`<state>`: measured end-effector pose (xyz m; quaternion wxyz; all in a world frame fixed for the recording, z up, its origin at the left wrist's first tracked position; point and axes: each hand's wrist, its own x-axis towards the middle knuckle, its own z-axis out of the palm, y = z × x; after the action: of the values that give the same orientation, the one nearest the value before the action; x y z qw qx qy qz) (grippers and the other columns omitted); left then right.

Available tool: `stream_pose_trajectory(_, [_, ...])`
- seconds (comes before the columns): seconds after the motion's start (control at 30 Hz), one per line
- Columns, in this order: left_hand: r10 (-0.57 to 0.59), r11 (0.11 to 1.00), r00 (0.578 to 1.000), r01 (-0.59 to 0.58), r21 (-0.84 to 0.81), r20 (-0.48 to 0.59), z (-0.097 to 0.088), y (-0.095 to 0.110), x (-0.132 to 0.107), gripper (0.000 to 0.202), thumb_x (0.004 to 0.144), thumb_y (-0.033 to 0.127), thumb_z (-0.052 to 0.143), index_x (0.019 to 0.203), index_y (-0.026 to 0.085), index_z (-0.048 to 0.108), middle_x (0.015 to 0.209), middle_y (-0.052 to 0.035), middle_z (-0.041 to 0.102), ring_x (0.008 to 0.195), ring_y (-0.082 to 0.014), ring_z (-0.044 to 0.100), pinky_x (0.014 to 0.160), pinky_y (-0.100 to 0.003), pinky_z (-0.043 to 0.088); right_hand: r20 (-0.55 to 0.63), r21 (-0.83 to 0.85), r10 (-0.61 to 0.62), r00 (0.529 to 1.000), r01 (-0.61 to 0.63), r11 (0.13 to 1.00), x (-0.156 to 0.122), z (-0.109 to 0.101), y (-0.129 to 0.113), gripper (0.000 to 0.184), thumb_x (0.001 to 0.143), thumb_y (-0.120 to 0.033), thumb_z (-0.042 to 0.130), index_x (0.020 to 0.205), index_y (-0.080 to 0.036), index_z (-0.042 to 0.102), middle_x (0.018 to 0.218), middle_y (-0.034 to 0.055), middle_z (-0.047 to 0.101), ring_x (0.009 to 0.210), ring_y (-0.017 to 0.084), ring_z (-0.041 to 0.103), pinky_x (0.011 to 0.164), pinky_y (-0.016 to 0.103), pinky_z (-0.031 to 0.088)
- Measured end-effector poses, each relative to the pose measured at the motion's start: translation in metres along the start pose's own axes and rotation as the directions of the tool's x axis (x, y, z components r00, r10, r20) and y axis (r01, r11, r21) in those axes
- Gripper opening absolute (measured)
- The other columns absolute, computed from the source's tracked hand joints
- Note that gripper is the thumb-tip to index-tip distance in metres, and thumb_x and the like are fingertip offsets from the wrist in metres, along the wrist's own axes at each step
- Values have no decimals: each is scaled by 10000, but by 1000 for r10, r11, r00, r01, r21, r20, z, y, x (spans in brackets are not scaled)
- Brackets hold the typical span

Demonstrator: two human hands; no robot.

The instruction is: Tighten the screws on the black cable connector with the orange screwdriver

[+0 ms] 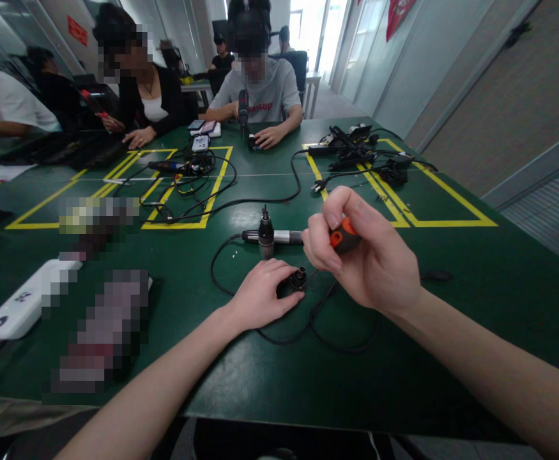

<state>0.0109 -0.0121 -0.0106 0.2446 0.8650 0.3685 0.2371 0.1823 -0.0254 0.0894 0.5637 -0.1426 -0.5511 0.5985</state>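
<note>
My left hand (pixel 260 294) rests low over the green table (pixel 241 377). Its fingers and thumb curve around a short black cylindrical part (pixel 299 278) with a metal collar on top. Raised to the right, my right hand (pixel 370 255) is closed around an orange and dark grey handle (pixel 345 237), apparently a screwdriver's; the rest of that tool is hidden. Just beyond my left hand stands an upright black tool head (pixel 266 233) with a thin metal tip. Behind it lies a silver and black cylindrical power tool (pixel 286 237), its right end covered by my right hand.
A black cord (pixel 341 348) loops beneath my hands. Tangled cables (pixel 356 150) lie far right, more cables (pixel 193 166) far left. A white power bank (pixel 25 306) and a blurred-out phone-like object (pixel 111 313) lie left. Across the table, a person (pixel 269 83) holds a power screwdriver (pixel 243 108).
</note>
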Motion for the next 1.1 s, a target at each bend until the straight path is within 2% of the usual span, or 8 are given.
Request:
stream_pose_trajectory(0.2, [2,1000,1000,-2,8,6,-1,1,-1,246,914,290,755,1109,143,725,1119,-95,775,1084,-280,701,986,-445,535,-7,26,0,1000,0,1000,1,-1,2,320,1009,-436,669,799,-208,589,625,-41,591,474,95,436,469,250,326])
stream_pose_trajectory(0.47, [1,1000,1000,-1,6,5,-1,0,-1,262,911,284,755,1136,155,722,1143,-92,774,1090,-270,697,990,-435,534,-39,-10,37,999,-38,999,4,2,0,494,1011,-583,624,702,-198,594,561,-41,519,456,92,419,449,249,325])
stream_pose_trajectory(0.63, [-6,1000,1000,6,10,5,-1,2,-1,233,910,295,759,1098,160,726,1110,-85,773,1074,-270,695,975,-438,541,-41,-8,39,998,-39,999,3,2,-2,491,998,-639,605,752,-214,598,534,-54,465,456,107,376,462,266,326])
stream_pose_trajectory(0.8, [-5,1000,1000,5,5,2,-1,2,0,255,912,291,757,1132,169,720,1130,-84,771,1084,-265,692,998,-429,535,-28,-20,30,999,-31,999,1,-1,-2,331,968,-506,700,840,-239,552,574,-64,506,479,115,378,487,267,325])
stream_pose_trajectory(0.97, [-8,999,1000,8,33,7,-2,2,-1,208,917,310,749,1075,179,717,1081,-77,766,1043,-262,685,955,-419,531,-38,-6,24,999,-25,1000,1,0,0,314,959,-458,710,821,-227,549,631,-50,559,488,103,424,479,257,327])
stream_pose_trajectory(1.1, [-8,1000,1000,7,22,19,-2,2,-1,236,915,300,751,1109,170,715,1113,-83,769,1070,-265,686,977,-423,525,-29,8,23,999,-23,1000,2,0,1,311,974,-456,688,810,-214,583,641,-40,561,492,103,437,479,255,343])
